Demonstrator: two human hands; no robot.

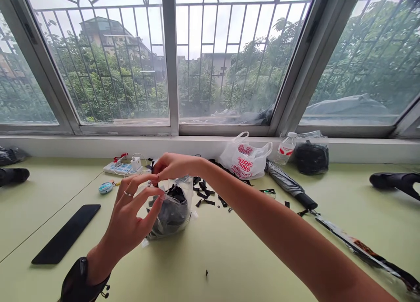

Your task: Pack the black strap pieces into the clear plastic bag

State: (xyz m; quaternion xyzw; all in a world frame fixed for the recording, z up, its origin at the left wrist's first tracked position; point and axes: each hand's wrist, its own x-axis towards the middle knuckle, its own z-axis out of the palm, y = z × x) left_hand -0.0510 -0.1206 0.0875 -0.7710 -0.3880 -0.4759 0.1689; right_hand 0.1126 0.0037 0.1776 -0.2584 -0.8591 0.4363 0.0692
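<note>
A clear plastic bag (169,225) filled with black pieces stands on the table, its mouth facing up. My left hand (133,205), with a ring and a black wristband, is at the bag's left side; its thumb and index finger pinch the film near the mouth. Over the top of the bag reaches my right hand (173,165), bent at the wrist, its curled fingers meeting the left fingertips. What those right fingers hold is hidden. Short black strips (205,201) lie scattered just right of the bag.
A white carrier bag (244,159), a water bottle (286,149) and a black-filled plastic bag (311,155) line the window sill. A folded umbrella (290,184) lies at right. On the left are a flat black slab (67,234), a blue-and-white round case (105,187) and a power strip (118,168).
</note>
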